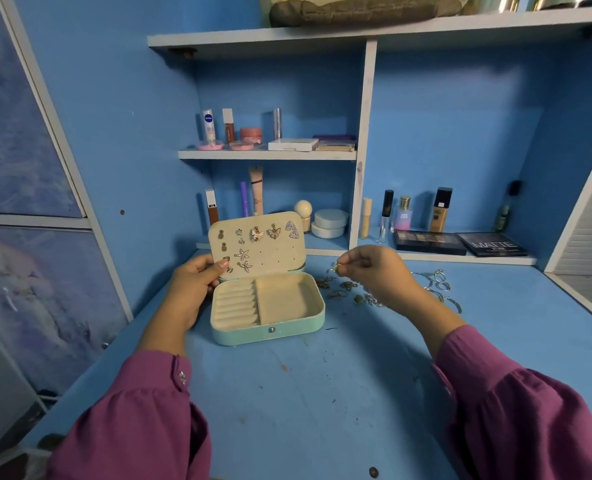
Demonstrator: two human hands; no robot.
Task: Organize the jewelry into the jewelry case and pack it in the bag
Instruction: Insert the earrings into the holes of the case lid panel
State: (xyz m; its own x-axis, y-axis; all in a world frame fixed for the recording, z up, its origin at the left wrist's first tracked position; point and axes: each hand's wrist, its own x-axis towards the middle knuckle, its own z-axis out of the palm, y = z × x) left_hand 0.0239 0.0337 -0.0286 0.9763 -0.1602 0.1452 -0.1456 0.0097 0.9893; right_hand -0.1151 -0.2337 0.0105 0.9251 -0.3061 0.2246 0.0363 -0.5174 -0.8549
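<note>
A mint jewelry case (289, 332) stands open on the blue desk, cream inside. Its upright lid (280, 261) carries several earrings: butterflies, starfish, pineapples. The ring rolls and the side compartment hold nothing. My left hand (192, 282) grips the lid's left edge, thumb on the inner face. My right hand (374, 268) is raised to the right of the case and pinches a small gold earring (336, 269). Loose gold pieces (337, 289) and silver bangles (438, 284) lie on the desk under and behind that hand. No bag is in view.
Cosmetics line the shelves behind: tubes and jars (249, 133), white pots (329, 223), bottles (440, 211) and two dark palettes (460, 244). A white upright divider (360, 168) splits the shelving. Bare blue desk surface (305, 393) stretches toward me.
</note>
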